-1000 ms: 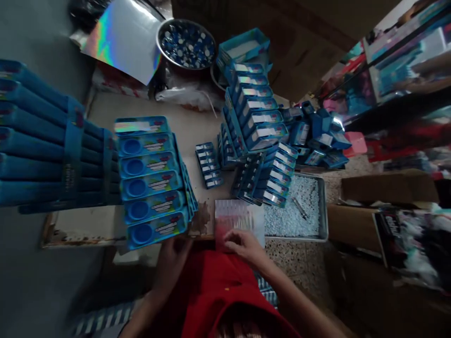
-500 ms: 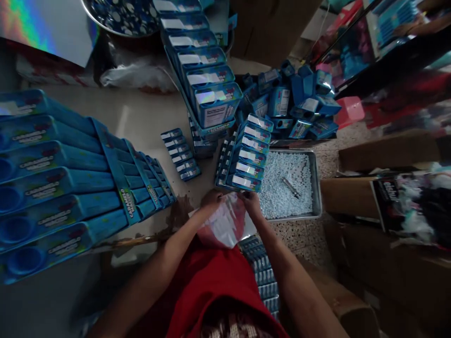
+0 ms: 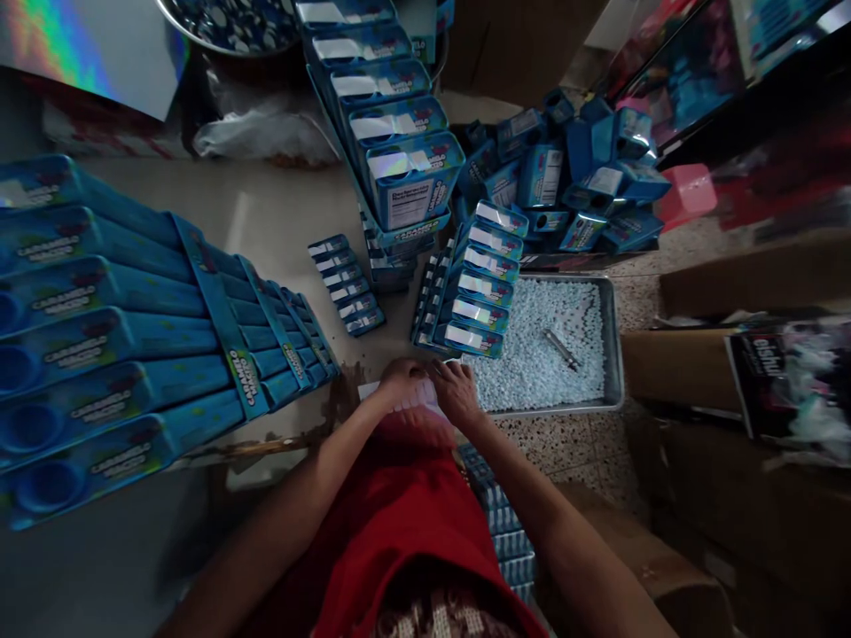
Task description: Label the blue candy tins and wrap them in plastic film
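My left hand [image 3: 402, 379] is closed at the top edge of a translucent sheet [image 3: 422, 424], with its fingers curled. My right hand [image 3: 456, 392] presses close beside it at the same edge, fingers bent and together; its fingertips are partly hidden. Pale strips run across the sheet near my hands, and red shows through its lower part. Just beyond my hands stands a stack of blue boxes [image 3: 475, 283] with white strips on their ends. To the right, a metal tray [image 3: 615, 354] of small pale beads [image 3: 532, 377] holds a metal tool [image 3: 560, 348].
Rows of blue boxes [image 3: 133, 328] fill the left side. A taller blue stack [image 3: 386, 124] and a smaller one [image 3: 346, 283] stand ahead. Loose blue boxes [image 3: 565, 177] pile up behind the tray. Cardboard boxes [image 3: 678, 363] line the right.
My hands have drawn together at the sheet's top edge; the right one moved left. The sheet, spread between them before, now sits lower and flatter. The view has shifted slightly.
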`<state>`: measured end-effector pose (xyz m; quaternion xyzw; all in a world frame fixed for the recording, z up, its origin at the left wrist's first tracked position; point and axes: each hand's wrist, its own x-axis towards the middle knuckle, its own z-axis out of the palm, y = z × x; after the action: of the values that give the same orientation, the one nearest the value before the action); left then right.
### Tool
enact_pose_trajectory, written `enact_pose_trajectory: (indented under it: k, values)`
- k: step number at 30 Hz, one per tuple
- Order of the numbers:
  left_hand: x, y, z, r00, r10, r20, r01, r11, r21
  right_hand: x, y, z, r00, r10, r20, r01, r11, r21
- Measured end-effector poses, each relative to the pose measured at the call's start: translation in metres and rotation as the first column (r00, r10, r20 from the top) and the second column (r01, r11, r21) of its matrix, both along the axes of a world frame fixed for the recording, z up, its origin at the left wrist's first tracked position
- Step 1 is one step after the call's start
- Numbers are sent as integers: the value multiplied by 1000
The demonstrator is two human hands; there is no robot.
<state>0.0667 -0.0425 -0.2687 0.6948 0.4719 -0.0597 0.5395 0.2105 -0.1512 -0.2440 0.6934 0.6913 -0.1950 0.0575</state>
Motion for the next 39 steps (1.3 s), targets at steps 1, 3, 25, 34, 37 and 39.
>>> enact_pose_trajectory:
  k: [1,3,25,34,37,39]
  values:
    - [-2,-1,0,1000,-2,-14,3,1000,4,-1,-3,-2,1000,-3,6,3,1000,-6]
    - [-6,-2,1,999,-9,-46,10,1000,16,-3,-8,-6,999,-28,18,28,1000,-7]
    - [-20,-7,27,990,-48,-130,65,989,135,-34,-8,43,975,-220,-42,221,974,50]
    - [-21,-5,31,978,29,-208,2,989,147,-33,-15,46,991,-108,-74,107,994,-12]
    - [-21,-2,34,985,26,-172,0,989,147,-29,-17,52,963,-234,-137,230,972,-45]
    - [-22,-2,38,990,10,-139,10,990,143,-26,-12,53,947,-292,-137,288,957,-47]
